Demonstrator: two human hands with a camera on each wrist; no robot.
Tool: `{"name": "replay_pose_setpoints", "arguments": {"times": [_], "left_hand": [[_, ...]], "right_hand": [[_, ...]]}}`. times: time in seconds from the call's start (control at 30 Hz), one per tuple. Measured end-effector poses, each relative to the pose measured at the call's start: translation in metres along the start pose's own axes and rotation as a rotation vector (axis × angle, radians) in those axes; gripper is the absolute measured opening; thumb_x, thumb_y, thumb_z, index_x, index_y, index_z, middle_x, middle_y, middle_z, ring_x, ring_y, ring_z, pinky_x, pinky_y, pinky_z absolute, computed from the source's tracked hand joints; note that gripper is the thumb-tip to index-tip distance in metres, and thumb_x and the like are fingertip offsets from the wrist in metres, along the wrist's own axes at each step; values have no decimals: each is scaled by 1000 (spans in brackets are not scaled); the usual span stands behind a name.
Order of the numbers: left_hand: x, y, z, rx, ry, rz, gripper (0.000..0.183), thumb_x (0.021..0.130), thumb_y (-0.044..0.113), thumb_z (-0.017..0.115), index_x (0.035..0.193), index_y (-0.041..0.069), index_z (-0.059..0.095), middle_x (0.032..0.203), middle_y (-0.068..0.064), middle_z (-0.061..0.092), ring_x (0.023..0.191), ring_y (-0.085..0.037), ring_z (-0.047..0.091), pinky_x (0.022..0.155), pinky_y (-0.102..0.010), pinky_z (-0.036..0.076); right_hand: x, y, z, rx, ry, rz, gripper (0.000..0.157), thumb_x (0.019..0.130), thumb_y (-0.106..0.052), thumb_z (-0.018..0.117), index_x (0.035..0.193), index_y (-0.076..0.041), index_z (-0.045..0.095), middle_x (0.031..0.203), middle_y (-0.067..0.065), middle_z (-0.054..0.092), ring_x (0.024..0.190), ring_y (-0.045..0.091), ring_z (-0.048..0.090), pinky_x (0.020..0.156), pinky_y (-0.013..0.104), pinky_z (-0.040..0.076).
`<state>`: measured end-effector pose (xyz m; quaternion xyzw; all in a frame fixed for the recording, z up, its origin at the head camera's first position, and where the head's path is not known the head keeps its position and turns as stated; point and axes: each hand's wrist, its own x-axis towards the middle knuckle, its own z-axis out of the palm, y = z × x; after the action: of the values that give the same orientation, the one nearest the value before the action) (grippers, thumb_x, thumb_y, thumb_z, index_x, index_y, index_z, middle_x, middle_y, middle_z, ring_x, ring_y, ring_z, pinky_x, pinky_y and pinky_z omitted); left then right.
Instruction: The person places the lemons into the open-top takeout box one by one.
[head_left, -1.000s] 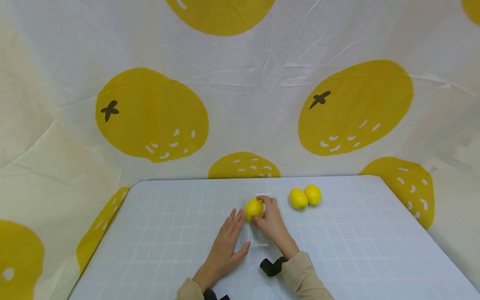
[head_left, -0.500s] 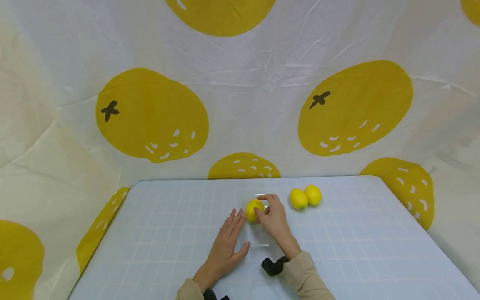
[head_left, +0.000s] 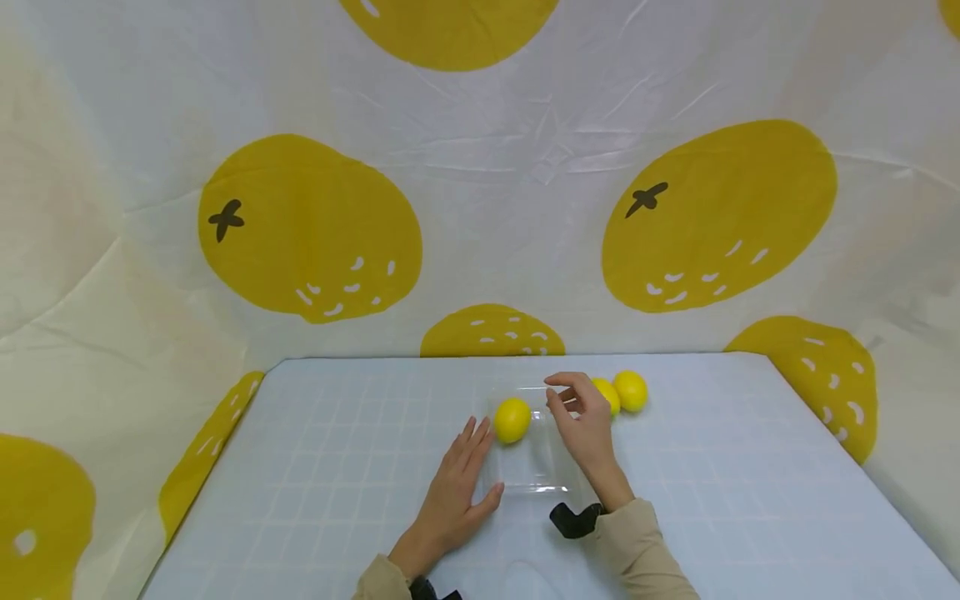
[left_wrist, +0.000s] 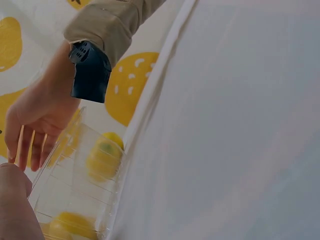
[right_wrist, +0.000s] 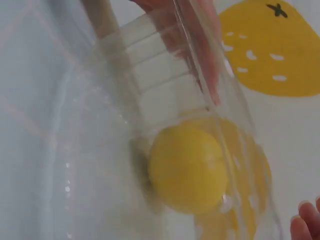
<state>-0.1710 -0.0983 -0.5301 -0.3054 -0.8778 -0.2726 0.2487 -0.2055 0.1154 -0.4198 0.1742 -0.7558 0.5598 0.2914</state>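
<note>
A clear plastic box (head_left: pixel 534 487) lies on the table with one lemon (head_left: pixel 512 421) in its far left part. My left hand (head_left: pixel 453 496) rests along the box's left side, fingers straight. To the right of the lemon, over the box's right side, my right hand (head_left: pixel 588 429) hovers with loosely bent fingers and holds nothing. Its knuckles partly hide one of two lemons (head_left: pixel 632 391) beyond. In the right wrist view the boxed lemon (right_wrist: pixel 187 167) shows through the clear wall, and a few right fingertips (right_wrist: pixel 302 228) appear at the corner.
The table (head_left: pixel 337 467) wears a pale blue checked cloth. Behind it and at both sides hangs white fabric (head_left: pixel 510 208) printed with large yellow fruit. A black wrist device (head_left: pixel 576 521) sits at the right sleeve.
My right hand has let go of the lemon in the box and moved right, toward the two other lemons. The left hand has stayed at the box's side.
</note>
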Motion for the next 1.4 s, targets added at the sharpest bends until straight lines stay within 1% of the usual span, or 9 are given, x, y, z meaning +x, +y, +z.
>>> {"name": "replay_pose_setpoints", "arguments": {"times": [0.2,0.47,0.57,0.67,0.77,0.83,0.97,1.17,1.4], "left_hand": [[-3,-1,1,3,2,8,69,91,32,60,149,1,40,158,-14,34,146,-35,28,111,-56,32],[0,-1,4,-1,6,7,68,92,33,58,149,2,40,159,-12,32,146,-36,28,113,-55,31],[0,-1,4,-6,4,7,68,92,33,59,149,1,40,160,-11,31,146,-36,28,113,-55,30],[0,0,3,-3,4,6,68,92,33,59,149,1,40,159,-12,32,146,-36,28,112,-55,31],[0,0,3,6,2,4,69,92,33,59,149,1,40,158,-13,34,146,-36,28,112,-56,31],[0,0,2,12,1,2,69,92,33,59,150,2,40,158,-14,34,146,-36,28,111,-56,32],[-1,1,2,15,-3,-3,69,91,33,59,150,2,40,158,-14,34,146,-35,27,111,-56,32],[-1,1,3,20,-3,-7,69,91,33,59,150,2,40,158,-13,34,146,-35,27,111,-56,32],[-1,0,3,22,0,-4,69,91,33,59,149,2,40,158,-13,34,146,-35,27,111,-55,32]], "right_hand": [[2,19,-15,-48,87,-155,17,82,19,64,96,12,68,92,25,66,77,28,60,78,15,51],[5,63,-42,-160,121,-131,25,82,12,69,104,2,71,105,16,70,100,28,59,97,18,39],[4,72,-52,-199,95,-128,26,82,8,70,107,0,71,111,14,69,108,29,56,100,24,35],[1,84,-57,-245,51,-167,31,79,7,69,109,1,70,116,17,68,111,35,55,109,41,32],[-1,97,-59,-300,-4,-220,35,77,6,69,112,3,69,120,22,65,115,42,53,113,61,21],[-2,104,-59,-319,-39,-240,38,76,5,69,114,4,67,123,25,63,117,44,52,112,68,15],[-5,111,-58,-354,-94,-233,42,77,3,68,118,6,65,129,27,59,122,45,49,110,73,12],[-9,115,-58,-434,-161,-153,46,79,-1,68,124,6,61,135,28,55,127,47,44,109,74,10],[-12,118,-57,-447,-180,-139,48,79,0,68,125,10,59,135,31,53,126,51,43,107,77,11]]}}
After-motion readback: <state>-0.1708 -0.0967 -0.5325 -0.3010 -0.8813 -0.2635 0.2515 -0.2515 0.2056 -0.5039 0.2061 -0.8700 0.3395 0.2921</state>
